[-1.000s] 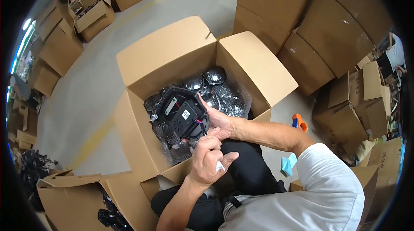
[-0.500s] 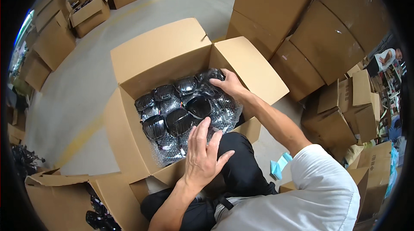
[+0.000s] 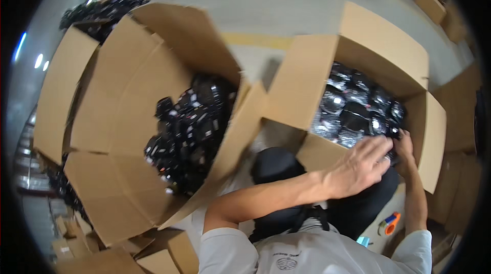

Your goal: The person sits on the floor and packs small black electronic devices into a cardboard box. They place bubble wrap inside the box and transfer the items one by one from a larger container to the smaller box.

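A cardboard box (image 3: 302, 90) with raised flaps stands in front of me at the right. Inside lie shiny black rounded parts (image 3: 355, 116) in rows on clear bubble wrap (image 3: 326, 124). My left hand (image 3: 360, 166) hovers over the box's near side, fingers stretched toward the right and thumb apart, with nothing seen in it. My right hand (image 3: 404, 147) reaches down inside the right wall, against the dark wrapped parts at that end. Its fingertips are blurred and partly hidden, so a grip cannot be made out.
A larger open carton (image 3: 123, 95) at the left holds a heap of loose black parts (image 3: 194, 125). More black parts (image 3: 107, 10) are piled behind it. Orange-handled scissors (image 3: 392, 223) lie on the floor by my right arm. Other cartons (image 3: 455, 182) stand at the right.
My view has swung left, bringing the large carton into sight. My right hand has moved from the wrapped parts' far right corner toward the near right; my left hand has shifted rightward.
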`<action>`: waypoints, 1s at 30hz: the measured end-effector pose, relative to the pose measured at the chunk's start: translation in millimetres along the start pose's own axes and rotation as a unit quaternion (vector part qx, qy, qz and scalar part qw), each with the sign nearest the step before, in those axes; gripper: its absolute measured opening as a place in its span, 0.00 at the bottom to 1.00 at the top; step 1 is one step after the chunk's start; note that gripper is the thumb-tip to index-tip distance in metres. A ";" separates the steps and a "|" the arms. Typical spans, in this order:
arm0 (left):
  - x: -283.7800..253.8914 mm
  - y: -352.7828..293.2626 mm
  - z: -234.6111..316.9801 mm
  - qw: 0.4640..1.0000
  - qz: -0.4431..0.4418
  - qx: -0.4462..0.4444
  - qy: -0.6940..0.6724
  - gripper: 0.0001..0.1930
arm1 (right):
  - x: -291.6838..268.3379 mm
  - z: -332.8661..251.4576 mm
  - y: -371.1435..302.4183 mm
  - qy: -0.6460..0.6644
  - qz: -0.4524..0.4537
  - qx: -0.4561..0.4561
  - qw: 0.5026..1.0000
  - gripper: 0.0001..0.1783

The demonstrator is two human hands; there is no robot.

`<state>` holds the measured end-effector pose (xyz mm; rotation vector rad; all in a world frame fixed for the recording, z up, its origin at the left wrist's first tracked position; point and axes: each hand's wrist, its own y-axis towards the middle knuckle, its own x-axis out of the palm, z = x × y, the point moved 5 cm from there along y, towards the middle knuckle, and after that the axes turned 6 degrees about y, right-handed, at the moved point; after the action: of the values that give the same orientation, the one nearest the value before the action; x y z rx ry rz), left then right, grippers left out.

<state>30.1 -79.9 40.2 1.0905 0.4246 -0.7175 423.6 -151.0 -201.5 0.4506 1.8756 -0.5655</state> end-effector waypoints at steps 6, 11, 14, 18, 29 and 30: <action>-212.8 -117.6 -67.0 0.958 -0.031 -0.135 0.251 0.11 | -2.6 43.3 -0.5 0.061 0.011 -0.061 0.996 0.33; -316.9 -416.7 -197.4 0.746 -0.090 -0.639 0.165 0.24 | 14.2 13.9 -24.4 0.106 -0.044 -0.052 0.992 0.33; -288.4 -501.6 -208.0 0.749 -0.240 -0.567 0.243 0.37 | 15.7 13.4 -36.4 0.066 -0.064 -0.100 0.991 0.33; -233.3 -467.2 -200.3 0.766 -0.206 -0.604 0.083 0.49 | 2.5 -1.7 -43.9 0.040 -0.099 -0.074 0.992 0.30; -198.9 -523.5 -246.9 0.615 -0.200 -0.743 0.172 0.35 | -7.6 -38.2 -57.9 0.073 -0.116 -0.019 0.990 0.22; -205.4 -517.6 -244.3 0.632 -0.180 -0.734 0.173 0.32 | -8.0 -33.7 -57.6 0.064 -0.109 -0.021 0.992 0.23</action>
<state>-474.4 65.1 -266.6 -0.4940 1.2855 -0.2566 369.2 -178.9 -173.6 0.2611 2.0718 -0.6539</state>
